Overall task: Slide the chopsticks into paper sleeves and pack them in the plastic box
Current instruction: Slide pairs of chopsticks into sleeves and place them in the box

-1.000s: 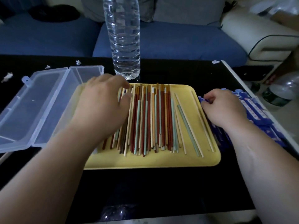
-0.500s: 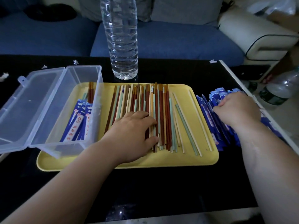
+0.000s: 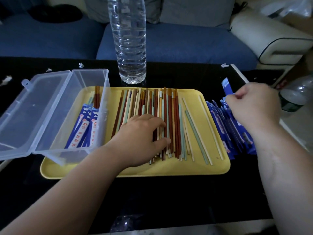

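Note:
Several loose chopsticks [image 3: 171, 116], red, green and cream, lie side by side on a yellow tray [image 3: 135, 170]. My left hand [image 3: 140, 138] rests on the pile near its lower end, fingers spread over the sticks. A clear plastic box [image 3: 50, 106] with its lid open sits over the tray's left end and holds a few sleeved chopsticks [image 3: 84, 126]. Right of the tray lies a pile of blue paper sleeves [image 3: 225, 131]. My right hand [image 3: 254, 106] pinches one blue sleeve [image 3: 227, 88] and lifts its end above the pile.
A tall clear water bottle [image 3: 128, 39] stands just behind the tray. A second bottle [image 3: 294, 97] lies off the table's right edge. Small paper scraps [image 3: 81, 65] dot the black tabletop [image 3: 169, 200]. A blue sofa [image 3: 169, 41] runs along the far side.
My left hand came away from the box and settled on the loose chopsticks. My right hand has raised one blue sleeve out of the pile.

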